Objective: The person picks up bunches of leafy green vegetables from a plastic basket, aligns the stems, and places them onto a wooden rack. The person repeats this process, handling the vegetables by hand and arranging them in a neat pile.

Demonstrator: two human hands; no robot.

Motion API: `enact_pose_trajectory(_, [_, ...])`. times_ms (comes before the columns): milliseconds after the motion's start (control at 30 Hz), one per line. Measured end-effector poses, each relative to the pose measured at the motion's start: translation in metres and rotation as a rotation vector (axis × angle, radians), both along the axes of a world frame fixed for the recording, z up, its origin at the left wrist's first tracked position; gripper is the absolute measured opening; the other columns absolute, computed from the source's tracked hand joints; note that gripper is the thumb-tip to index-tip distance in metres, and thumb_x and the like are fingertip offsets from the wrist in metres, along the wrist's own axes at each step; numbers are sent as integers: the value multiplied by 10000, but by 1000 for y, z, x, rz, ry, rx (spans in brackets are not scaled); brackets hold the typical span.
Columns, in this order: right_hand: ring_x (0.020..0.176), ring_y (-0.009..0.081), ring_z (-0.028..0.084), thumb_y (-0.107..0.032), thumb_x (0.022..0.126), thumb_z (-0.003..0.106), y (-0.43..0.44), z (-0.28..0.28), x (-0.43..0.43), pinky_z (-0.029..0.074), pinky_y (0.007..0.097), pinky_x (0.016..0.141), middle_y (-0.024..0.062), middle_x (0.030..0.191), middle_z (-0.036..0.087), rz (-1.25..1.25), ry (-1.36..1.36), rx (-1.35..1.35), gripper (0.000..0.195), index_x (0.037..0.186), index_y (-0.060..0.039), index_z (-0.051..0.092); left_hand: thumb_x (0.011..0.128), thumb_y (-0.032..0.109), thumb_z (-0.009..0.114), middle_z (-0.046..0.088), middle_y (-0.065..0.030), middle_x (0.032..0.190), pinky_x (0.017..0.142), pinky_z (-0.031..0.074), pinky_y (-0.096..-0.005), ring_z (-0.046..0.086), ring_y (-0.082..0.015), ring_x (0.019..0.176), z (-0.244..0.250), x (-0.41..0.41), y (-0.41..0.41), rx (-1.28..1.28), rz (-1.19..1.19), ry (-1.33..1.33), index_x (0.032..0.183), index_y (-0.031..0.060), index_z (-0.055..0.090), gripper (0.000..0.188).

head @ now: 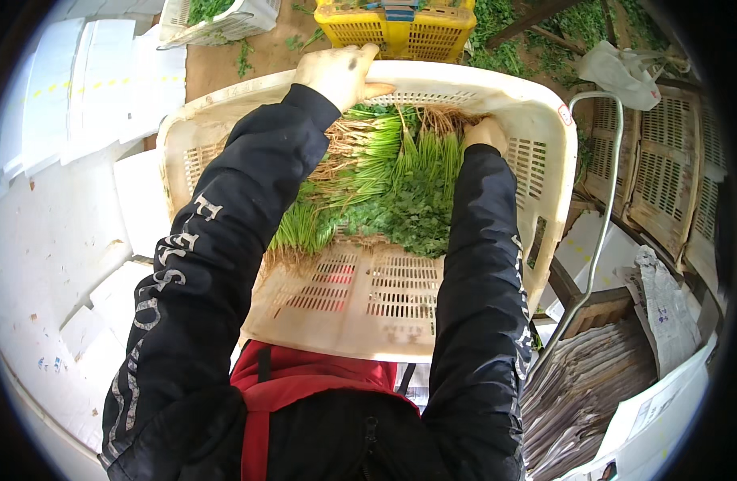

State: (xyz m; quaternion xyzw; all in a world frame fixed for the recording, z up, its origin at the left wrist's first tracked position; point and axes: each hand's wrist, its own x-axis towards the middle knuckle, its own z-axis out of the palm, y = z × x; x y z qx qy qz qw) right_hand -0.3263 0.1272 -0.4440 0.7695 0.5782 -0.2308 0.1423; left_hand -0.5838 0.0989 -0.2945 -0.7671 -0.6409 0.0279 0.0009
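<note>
A large off-white plastic crate (pixel 398 346) with slotted walls stands before me. Inside it lie bunches of leafy green herbs (pixel 413 216), probably coriander, with pale green stems (pixel 377 147) and brown roots. My left hand (pixel 338 73) grips the crate's far rim, fingers over the top and thumb on the inner side. Down in the far right part of the crate, my right hand (pixel 487 133) is at the roots (pixel 443 117) of a bunch. Its fingers are partly hidden, so whether they grip the roots cannot be seen.
A yellow crate (pixel 395 36) stands beyond the far rim, with a white crate (pixel 224 21) to its left. Loose greens (pixel 494 54) lie on the floor. At right are a bent metal rod (pixel 612 180), stacked newspapers (pixel 591 391) and slotted crates (pixel 663 162). White panels (pixel 104 84) stand left.
</note>
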Motion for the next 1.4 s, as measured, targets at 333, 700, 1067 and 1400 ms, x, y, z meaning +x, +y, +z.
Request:
enact_pose_trajectory(333, [858, 314, 587, -189, 695, 647, -65, 41, 42, 472, 403, 731, 152, 948, 614, 325, 198, 609, 203, 808, -21, 643, 725, 600, 579, 643, -63, 899, 610, 518, -320, 640, -210, 756, 1, 1, -6, 98, -37, 12, 1099, 145, 545, 590])
enact_pose_trajectory(700, [685, 307, 574, -66, 703, 639, -94, 33, 32, 478, 365, 665, 156, 804, 603, -215, 637, 604, 202, 874, 33, 599, 741, 599, 554, 632, -84, 808, 596, 520, -338, 638, -243, 676, -1, 1, -5, 215, -98, -26, 1039, 95, 537, 587])
enact_pose_trajectory(1067, [973, 337, 573, -278, 665, 725, -39, 7, -8, 451, 417, 835, 210, 1101, 570, -45, 211, 394, 682, 1235, -40, 435, 687, 584, 629, 633, -48, 812, 534, 509, -292, 635, -187, 693, -7, -2, -5, 312, -112, 41, 1055, 130, 571, 588])
enact_pose_trajectory(1400, [857, 339, 593, -256, 770, 604, -63, 28, 25, 458, 401, 759, 180, 923, 631, -94, 384, 361, 310, 993, -40, 618, 682, 565, 649, 611, -45, 764, 523, 504, -281, 611, -179, 621, -9, -4, -8, 357, -127, -6, 1053, 121, 579, 583])
